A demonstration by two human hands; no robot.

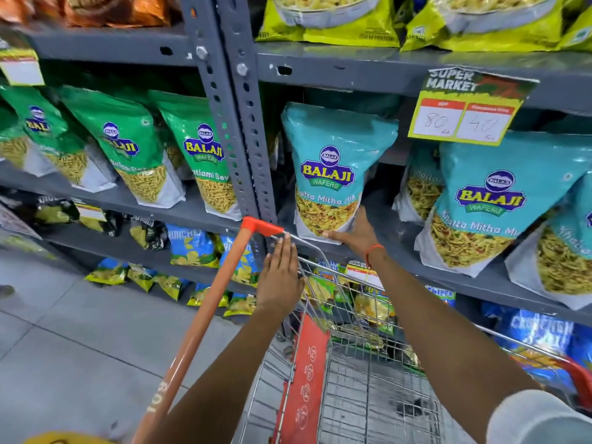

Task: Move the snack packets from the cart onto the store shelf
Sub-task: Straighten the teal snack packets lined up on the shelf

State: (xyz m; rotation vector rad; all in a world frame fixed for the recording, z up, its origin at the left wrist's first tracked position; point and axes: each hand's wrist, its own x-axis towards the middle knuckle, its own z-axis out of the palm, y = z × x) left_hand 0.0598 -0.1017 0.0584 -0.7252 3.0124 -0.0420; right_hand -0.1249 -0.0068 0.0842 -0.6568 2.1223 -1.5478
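The right hand (354,233) grips the bottom of a teal snack packet (333,168) standing on the grey shelf (400,248), middle of the frame. The left hand (280,277) lies flat, fingers open, on the cart (307,251) rim below.

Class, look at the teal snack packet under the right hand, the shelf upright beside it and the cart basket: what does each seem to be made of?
Teal snack packet: apparently glossy plastic film, with sheen and soft creases. Shelf upright: likely grey-painted steel, given punched holes and bolt heads. Cart basket: bare shiny metal wire grid.
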